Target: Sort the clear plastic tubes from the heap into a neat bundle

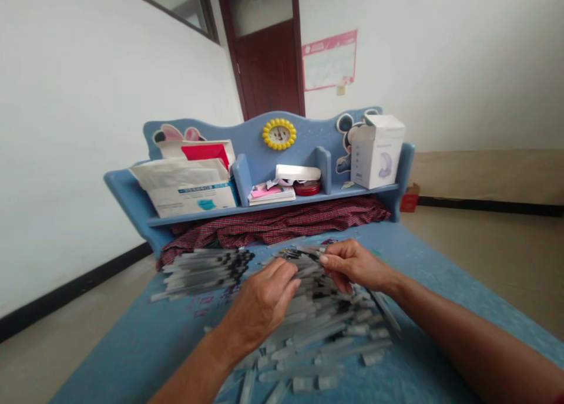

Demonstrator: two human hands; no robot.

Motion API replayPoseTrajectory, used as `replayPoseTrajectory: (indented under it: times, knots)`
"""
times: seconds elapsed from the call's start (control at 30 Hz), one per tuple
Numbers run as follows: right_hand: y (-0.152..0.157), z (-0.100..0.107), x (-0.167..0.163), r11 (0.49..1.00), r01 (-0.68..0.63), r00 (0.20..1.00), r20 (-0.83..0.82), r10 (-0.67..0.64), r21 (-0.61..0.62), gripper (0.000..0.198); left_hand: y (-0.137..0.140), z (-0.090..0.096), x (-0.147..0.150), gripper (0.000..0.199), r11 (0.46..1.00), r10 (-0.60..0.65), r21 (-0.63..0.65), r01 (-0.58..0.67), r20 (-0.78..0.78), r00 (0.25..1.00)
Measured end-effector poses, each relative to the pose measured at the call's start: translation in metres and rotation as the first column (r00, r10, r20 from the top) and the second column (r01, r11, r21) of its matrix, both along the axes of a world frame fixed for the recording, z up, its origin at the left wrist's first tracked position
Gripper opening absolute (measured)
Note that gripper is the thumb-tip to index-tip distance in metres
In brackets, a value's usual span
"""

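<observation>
My left hand is closed over the middle of a loose pile of translucent pen barrels, its fingertips pinched together. Whatever is between them is hidden. My right hand pinches a thin pen part with thumb and index finger, its tip pointing left toward the other hand; blur hides which part it is. Short clear pen caps lie scattered at the near side of the pile. Left of my hands, a neater stack of pens with black ends lies on the blue desk.
A blue shelf stands along the desk's far side. It carries a mask box, small papers, a round red tin and a white carton. Bunched checked cloth lies under it. A flower clock hangs above.
</observation>
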State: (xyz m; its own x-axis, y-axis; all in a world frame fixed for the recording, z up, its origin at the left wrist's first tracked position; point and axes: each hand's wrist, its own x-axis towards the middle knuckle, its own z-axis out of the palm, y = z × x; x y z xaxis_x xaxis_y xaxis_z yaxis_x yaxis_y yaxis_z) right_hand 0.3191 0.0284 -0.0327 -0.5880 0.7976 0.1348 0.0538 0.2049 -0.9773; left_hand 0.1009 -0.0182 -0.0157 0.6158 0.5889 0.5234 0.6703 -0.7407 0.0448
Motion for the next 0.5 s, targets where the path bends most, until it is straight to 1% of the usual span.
replayPoseTrajectory:
  times: [0.13,0.3,0.4,0.5]
  knots:
    - [0.0006,0.0027,0.0030,0.999,-0.032,0.999,-0.038,0.032,-0.007,0.036,0.0009,-0.0031,0.0013,0.016,1.000,-0.010,0.012,0.010,0.003,1.000]
    - [0.0004,0.0062,0.0038,0.999,-0.014,0.998,-0.053,0.013,-0.029,0.035,0.0022,-0.0051,0.0018,0.016,1.000,-0.005,0.018,0.005,-0.004,1.000]
    - [-0.0001,0.0060,0.0030,0.999,0.039,0.999,0.020,-0.040,0.035,0.035,0.0023,-0.0050,0.0008,0.016,1.000,0.009,0.025,-0.009,-0.001,1.000]
    - [-0.0004,0.0052,0.0027,0.993,0.071,0.993,0.087,-0.079,0.097,0.039,0.0029,-0.0052,-0.0004,0.017,0.999,0.016,0.029,-0.016,-0.004,1.000]
